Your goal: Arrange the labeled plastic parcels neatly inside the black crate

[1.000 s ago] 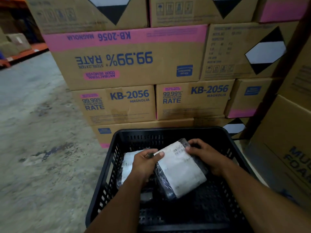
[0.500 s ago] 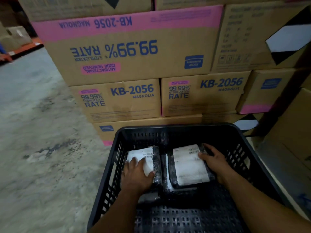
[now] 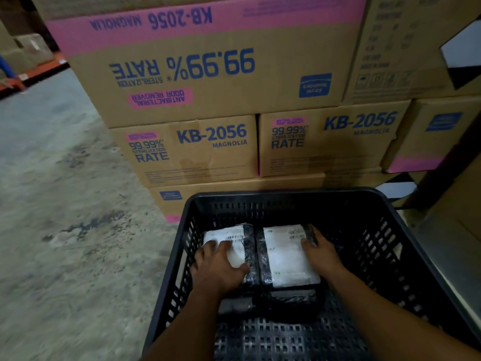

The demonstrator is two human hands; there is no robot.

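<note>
Stacked cardboard boxes (image 3: 203, 74) printed KB-2056 rise ahead of me on the concrete floor (image 3: 65, 204). Before them sits the black crate (image 3: 286, 195), and inside it two labeled parcels lie side by side, touching, white labels up. My left hand (image 3: 217, 267) rests flat, fingers spread, on the left parcel (image 3: 234, 246). My right hand (image 3: 321, 254) lies open against the right edge of the right parcel (image 3: 286, 254).
</note>
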